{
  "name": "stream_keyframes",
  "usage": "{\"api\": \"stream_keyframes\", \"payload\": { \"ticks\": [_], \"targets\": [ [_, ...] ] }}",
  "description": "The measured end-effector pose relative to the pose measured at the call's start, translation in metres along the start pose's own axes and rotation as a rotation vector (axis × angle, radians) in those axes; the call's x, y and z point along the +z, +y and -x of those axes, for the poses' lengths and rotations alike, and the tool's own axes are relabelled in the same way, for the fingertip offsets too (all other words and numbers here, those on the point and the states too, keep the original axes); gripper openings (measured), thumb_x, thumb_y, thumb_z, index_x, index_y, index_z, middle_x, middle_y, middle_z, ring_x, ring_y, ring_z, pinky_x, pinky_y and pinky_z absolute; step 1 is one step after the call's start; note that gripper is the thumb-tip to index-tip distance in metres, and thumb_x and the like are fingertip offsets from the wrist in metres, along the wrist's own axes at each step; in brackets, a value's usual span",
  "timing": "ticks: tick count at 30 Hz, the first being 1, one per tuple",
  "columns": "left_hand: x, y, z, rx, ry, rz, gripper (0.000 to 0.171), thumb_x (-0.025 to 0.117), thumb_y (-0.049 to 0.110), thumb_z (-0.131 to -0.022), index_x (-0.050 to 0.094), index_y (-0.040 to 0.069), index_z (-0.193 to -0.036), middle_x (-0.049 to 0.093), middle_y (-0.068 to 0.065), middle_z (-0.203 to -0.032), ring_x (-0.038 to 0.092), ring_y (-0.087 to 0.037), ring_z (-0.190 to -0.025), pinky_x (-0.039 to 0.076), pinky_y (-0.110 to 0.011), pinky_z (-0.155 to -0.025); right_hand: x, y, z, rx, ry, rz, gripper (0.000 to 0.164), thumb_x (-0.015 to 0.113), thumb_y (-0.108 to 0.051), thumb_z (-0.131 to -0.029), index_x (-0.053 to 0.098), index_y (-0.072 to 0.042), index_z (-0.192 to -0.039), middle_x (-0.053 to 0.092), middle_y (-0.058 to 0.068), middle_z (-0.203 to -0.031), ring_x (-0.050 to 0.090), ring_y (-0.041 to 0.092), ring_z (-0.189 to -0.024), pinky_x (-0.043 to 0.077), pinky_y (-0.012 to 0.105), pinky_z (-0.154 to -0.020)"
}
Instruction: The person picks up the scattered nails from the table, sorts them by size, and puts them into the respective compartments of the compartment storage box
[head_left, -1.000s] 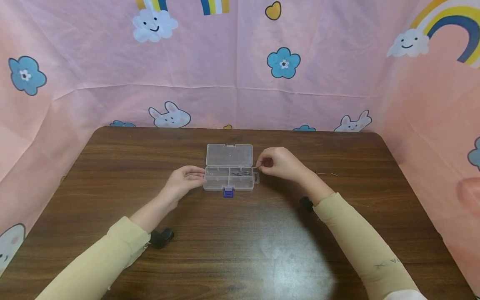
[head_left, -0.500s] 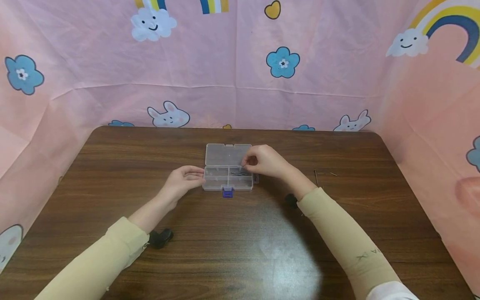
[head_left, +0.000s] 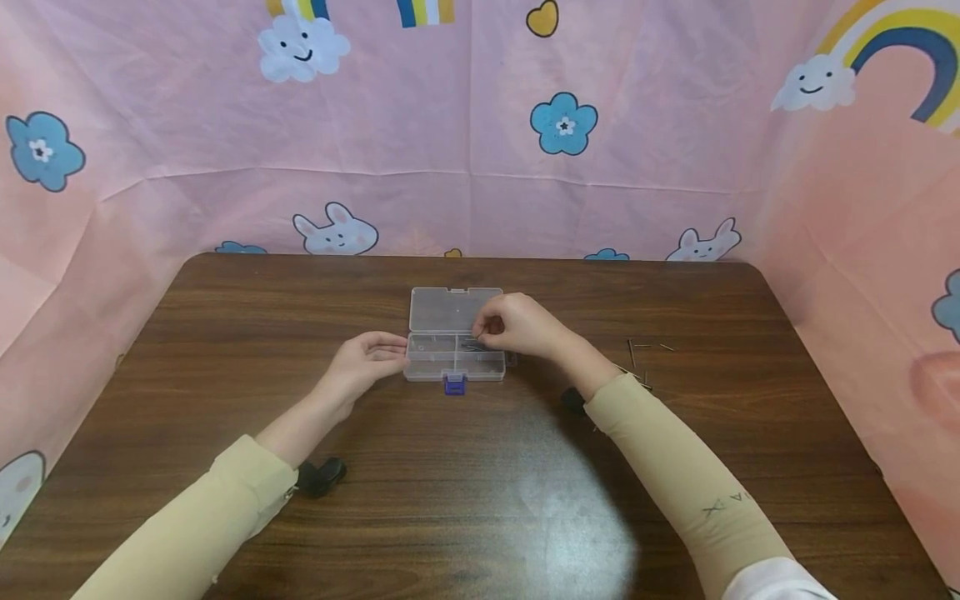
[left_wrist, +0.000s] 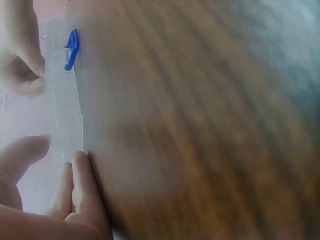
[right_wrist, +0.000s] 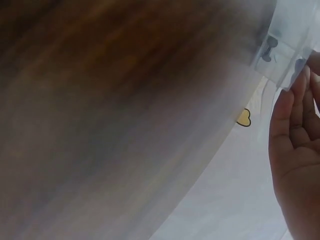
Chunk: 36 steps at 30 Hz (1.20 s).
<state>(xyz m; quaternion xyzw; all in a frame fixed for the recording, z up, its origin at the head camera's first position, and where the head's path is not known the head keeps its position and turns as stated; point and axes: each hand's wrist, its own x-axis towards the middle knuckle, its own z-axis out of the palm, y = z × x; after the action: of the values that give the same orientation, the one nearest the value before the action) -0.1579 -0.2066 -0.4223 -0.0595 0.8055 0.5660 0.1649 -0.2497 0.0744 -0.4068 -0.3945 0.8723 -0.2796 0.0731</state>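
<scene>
A clear plastic compartment box (head_left: pixel 427 377) stands on the table with its lid (head_left: pixel 441 310) folded back and its blue latch (head_left: pixel 454 386) hanging at the front. Several thin grey nails (head_left: pixel 469 345) lie in the back right compartment. My left hand (head_left: pixel 363 362) touches the box's left end with nearly straight fingers, the thumb held apart from them. Over the back right compartment, my right hand (head_left: pixel 525 325) pinches a thin nail between thumb and forefinger; most of it is hidden by the fingertips. In the left wrist view the blue latch (left_wrist: pixel 73 49) shows at the box's edge.
Loose nails (head_left: pixel 632 354) lie on the wooden table (head_left: pixel 480 483) right of the box, some partly behind the right forearm. Dark wrist cameras (head_left: pixel 322 477) sit under both wrists. A pink patterned cloth (head_left: pixel 660 125) hangs around the back and sides.
My right hand has moved left from beside the box to over its back right compartment, carrying the nail. More loose nails show beside the right forearm. The left hand stays at the box.
</scene>
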Motion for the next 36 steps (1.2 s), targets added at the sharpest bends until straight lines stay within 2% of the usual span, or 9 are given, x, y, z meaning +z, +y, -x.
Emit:
{"api": "stream_keyframes", "payload": {
  "ticks": [12, 19, 26, 36],
  "targets": [
    [0.001, 0.0, 0.0, -0.015, 0.008, 0.019, 0.051, 0.071, 0.017, -0.101, 0.056, 0.0, -0.147, 0.063, -0.022, -0.145, 0.063, -0.029, -0.13, 0.043, -0.05, -0.121, -0.002, 0.0, 0.002, -0.007, -0.002, -0.014, 0.004, 0.078, -0.009, -0.095, 0.08, -0.008, -0.097, 0.078, 0.005, -0.097, 0.068, 0.016, -0.084, 0.056, 0.028, -0.079],
    [0.001, 0.001, 0.0, -0.024, 0.011, 0.019, 0.05, 0.071, 0.017, -0.102, 0.056, 0.0, -0.146, 0.063, -0.022, -0.144, 0.063, -0.029, -0.13, 0.043, -0.051, -0.122, -0.009, 0.004, 0.011, -0.016, 0.062, 0.024, 0.005, 0.078, -0.007, -0.095, 0.08, -0.009, -0.099, 0.077, 0.004, -0.099, 0.069, 0.017, -0.089, 0.059, 0.033, -0.082],
    [0.001, 0.001, 0.001, -0.009, 0.006, 0.023, 0.05, 0.071, 0.017, -0.101, 0.056, 0.0, -0.146, 0.063, -0.021, -0.143, 0.064, -0.026, -0.127, 0.042, -0.051, -0.122, -0.023, 0.011, 0.028, 0.044, 0.13, 0.019, 0.007, 0.08, -0.006, -0.093, 0.081, -0.007, -0.1, 0.077, 0.005, -0.098, 0.071, 0.02, -0.092, 0.062, 0.036, -0.085],
    [0.001, 0.0, 0.0, 0.003, 0.004, 0.029, 0.05, 0.071, 0.016, -0.102, 0.056, -0.001, -0.146, 0.063, -0.022, -0.143, 0.064, -0.023, -0.124, 0.043, -0.049, -0.121, -0.048, 0.027, 0.062, 0.139, 0.182, -0.075, 0.012, 0.08, -0.003, -0.093, 0.079, -0.001, -0.104, 0.076, 0.01, -0.103, 0.07, 0.024, -0.095, 0.063, 0.039, -0.083]
  ]
}}
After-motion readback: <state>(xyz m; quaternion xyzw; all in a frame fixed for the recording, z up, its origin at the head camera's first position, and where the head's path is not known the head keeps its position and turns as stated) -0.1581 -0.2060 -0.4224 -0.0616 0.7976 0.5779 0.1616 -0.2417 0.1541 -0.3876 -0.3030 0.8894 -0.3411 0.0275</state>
